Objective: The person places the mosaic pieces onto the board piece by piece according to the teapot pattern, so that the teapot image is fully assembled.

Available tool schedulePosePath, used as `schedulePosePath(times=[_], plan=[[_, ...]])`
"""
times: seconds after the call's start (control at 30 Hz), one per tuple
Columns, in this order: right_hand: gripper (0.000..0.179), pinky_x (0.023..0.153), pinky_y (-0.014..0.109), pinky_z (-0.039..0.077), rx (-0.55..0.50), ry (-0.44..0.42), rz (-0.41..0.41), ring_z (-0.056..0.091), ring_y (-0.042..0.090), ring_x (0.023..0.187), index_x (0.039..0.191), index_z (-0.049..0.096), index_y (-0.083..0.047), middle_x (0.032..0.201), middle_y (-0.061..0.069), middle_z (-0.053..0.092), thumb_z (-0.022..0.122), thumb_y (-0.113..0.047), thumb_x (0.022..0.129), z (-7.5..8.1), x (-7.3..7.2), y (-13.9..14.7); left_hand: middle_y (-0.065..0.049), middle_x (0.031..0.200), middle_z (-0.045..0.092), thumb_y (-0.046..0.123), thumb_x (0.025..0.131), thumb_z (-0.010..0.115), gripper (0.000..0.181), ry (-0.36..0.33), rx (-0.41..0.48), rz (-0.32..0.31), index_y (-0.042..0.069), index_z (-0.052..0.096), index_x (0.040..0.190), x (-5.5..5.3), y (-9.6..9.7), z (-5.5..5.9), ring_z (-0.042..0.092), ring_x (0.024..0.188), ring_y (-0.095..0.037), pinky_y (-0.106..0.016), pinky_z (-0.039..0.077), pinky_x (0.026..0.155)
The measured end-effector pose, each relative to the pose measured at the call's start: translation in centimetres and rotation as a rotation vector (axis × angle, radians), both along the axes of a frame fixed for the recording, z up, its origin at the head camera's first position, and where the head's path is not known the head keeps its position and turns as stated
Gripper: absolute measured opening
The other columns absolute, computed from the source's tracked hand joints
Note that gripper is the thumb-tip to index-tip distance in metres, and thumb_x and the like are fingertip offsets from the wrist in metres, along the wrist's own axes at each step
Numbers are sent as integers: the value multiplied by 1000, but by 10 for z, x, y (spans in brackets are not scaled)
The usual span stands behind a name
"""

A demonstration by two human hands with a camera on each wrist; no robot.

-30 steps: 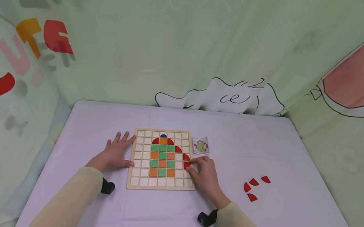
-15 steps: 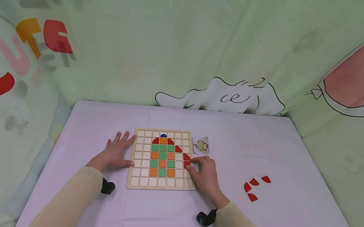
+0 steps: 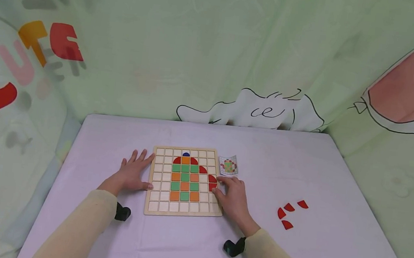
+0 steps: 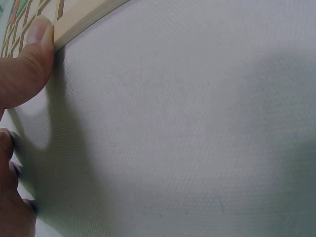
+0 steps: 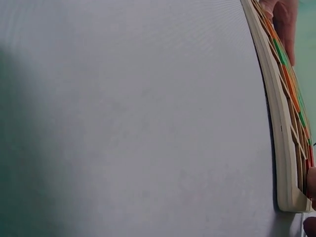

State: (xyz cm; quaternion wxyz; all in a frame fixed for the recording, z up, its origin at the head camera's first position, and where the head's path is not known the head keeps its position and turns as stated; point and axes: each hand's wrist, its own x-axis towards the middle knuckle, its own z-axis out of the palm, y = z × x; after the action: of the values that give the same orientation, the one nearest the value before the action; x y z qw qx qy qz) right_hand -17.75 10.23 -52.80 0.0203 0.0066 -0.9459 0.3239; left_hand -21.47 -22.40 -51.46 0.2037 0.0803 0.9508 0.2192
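A wooden grid board (image 3: 184, 216) lies flat on the table, with green, orange, red and blue tiles in its cells. My left hand (image 3: 132, 173) rests at the board's left edge, fingers spread; its thumb (image 4: 37, 37) touches the frame in the left wrist view. At the right edge, my right hand (image 3: 235, 197) has thumb and index finger at a red quarter-circle tile (image 3: 212, 186) lying in its cell. Whether they pinch or only touch it cannot be told. Another red tile (image 3: 212, 178) sits directly above. In the right wrist view only fingertips (image 5: 311, 182) show.
A small printed pattern card (image 3: 229, 165) lies off the board's upper right. Several loose red quarter-circle tiles (image 3: 287, 225) are on the table to the right. Green printed curtains (image 3: 215, 54) stand behind and beside the table (image 3: 179, 248).
My right index finger has shifted slightly up along the board's right edge, away from the thumb. The left hand, the board and the loose tiles have stayed in place.
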Motion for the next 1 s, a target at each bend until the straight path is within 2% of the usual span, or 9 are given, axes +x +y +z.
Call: schedulePosePath(times=[0.3, 0.5, 0.63, 0.8, 0.93, 1.0], plan=[[34, 87, 42, 47, 7, -19, 34, 52, 33, 109, 119, 75, -4, 121, 18, 67, 81, -15, 88, 1, -3, 1, -24, 171, 5, 34, 84, 84, 106, -7, -1, 3, 9, 19, 164, 0, 0, 2, -5, 157, -49, -72, 3, 122], [33, 95, 47, 51, 2, -22, 67, 58, 33, 112, 123, 71, 0, 122, 18, 70, 75, -9, 91, 8, -1, 11, -23, 171, 4, 35, 85, 83, 106, -13, 0, 0, 9, 18, 164, 0, 0, 2, -6, 157, -49, -72, 3, 122], [29, 98, 51, 53, -7, -29, 70, 62, 34, 113, 124, 69, 1, 119, 18, 70, 67, -3, 95, 18, 4, 31, -23, 171, 2, 36, 86, 82, 106, -12, -7, -4, 10, 17, 165, -1, 0, 1, -7, 157, -49, -72, 2, 122], [24, 95, 49, 57, 7, -43, 88, 65, 29, 108, 122, 70, -2, 118, 14, 70, 60, -2, 100, 24, 13, 68, -23, 171, 1, 37, 86, 82, 106, -9, -11, -11, 10, 16, 165, -2, -1, 0, -9, 157, -49, -72, 1, 122], [23, 90, 44, 58, 31, 5, 104, 66, 29, 106, 119, 71, -3, 115, 13, 72, 61, 0, 99, 25, 25, 101, -24, 171, 1, 37, 85, 83, 107, -8, -3, -8, 10, 16, 165, -2, -1, -1, -9, 157, -49, -73, 0, 122], [23, 87, 37, 58, 51, 25, 97, 66, 28, 105, 119, 70, -4, 115, 12, 72, 60, 0, 99, 25, 31, 118, -24, 171, 1, 37, 85, 83, 108, -10, 0, -6, 9, 16, 164, -2, -1, -1, -9, 157, -49, -73, 0, 122]])
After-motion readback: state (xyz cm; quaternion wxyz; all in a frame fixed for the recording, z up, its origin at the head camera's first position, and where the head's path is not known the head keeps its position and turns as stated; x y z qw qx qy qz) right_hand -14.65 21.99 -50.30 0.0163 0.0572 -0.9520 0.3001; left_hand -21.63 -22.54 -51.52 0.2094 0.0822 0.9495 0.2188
